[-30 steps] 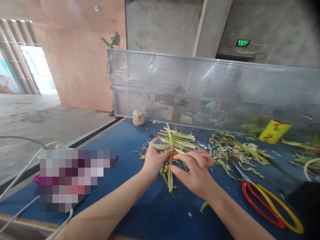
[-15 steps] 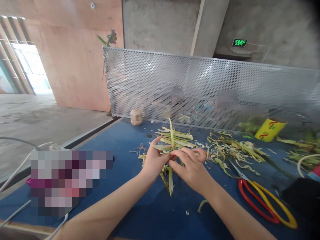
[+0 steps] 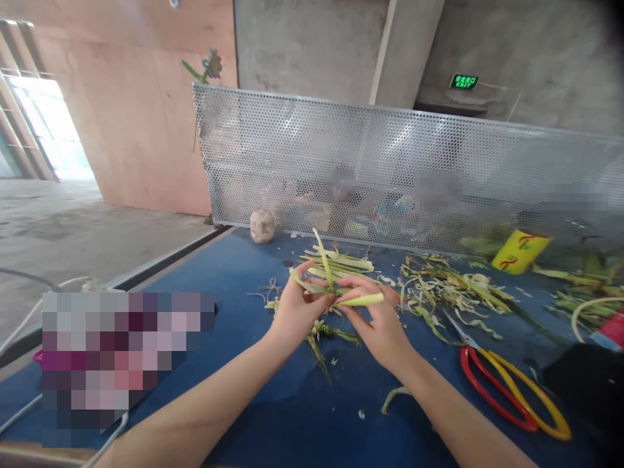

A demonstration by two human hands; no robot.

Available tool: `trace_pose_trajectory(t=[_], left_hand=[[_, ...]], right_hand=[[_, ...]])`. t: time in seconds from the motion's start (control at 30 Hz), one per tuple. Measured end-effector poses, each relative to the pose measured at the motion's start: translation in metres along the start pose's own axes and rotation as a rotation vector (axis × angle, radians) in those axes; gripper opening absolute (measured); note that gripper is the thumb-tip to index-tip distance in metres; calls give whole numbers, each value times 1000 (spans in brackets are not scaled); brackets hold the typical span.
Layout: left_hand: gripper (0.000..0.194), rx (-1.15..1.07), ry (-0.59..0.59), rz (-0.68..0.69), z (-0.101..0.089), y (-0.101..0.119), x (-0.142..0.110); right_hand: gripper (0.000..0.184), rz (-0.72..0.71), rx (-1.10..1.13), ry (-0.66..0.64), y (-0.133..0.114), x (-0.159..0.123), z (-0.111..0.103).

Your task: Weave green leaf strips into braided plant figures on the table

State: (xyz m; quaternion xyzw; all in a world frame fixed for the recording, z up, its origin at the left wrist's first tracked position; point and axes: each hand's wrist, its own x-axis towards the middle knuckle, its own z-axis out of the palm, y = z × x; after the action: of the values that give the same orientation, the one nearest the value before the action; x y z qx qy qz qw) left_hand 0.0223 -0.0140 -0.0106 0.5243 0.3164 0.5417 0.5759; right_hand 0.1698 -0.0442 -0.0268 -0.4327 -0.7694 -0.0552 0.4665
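Both hands meet over the middle of the table around pale green leaf strips. My left hand is closed, pinching the strips where they cross. One leaf strip stands up from the crossing. Another pale strip points right across the front of my right hand, whose thumb and fingers are closed at the same crossing. A shorter leaf end sticks out leftward over my left hand. Below the hands lies a green and brown plant bundle, partly hidden. Flat leaf strips lie behind them.
Scissors with red and yellow handles lie at right, beside leaf scraps. A yellow roll and a whitish roll stand near the perforated metal screen. A pixelated area covers the left side of the blue table.
The strip that hung down below my hands now points right, across my right hand. My right hand's fingers have shifted around the crossing. The view has moved slightly.
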Motion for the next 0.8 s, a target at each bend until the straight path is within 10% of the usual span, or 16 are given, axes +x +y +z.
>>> trace_pose_trajectory(t=[0.4, 0.8], left_hand=[[67, 172, -24, 38, -1, -1, 1], [65, 448, -117, 267, -5, -8, -1]], right_hand=[[16, 599, 661, -35, 6, 1, 7], [30, 806, 1052, -97, 10, 3, 10]])
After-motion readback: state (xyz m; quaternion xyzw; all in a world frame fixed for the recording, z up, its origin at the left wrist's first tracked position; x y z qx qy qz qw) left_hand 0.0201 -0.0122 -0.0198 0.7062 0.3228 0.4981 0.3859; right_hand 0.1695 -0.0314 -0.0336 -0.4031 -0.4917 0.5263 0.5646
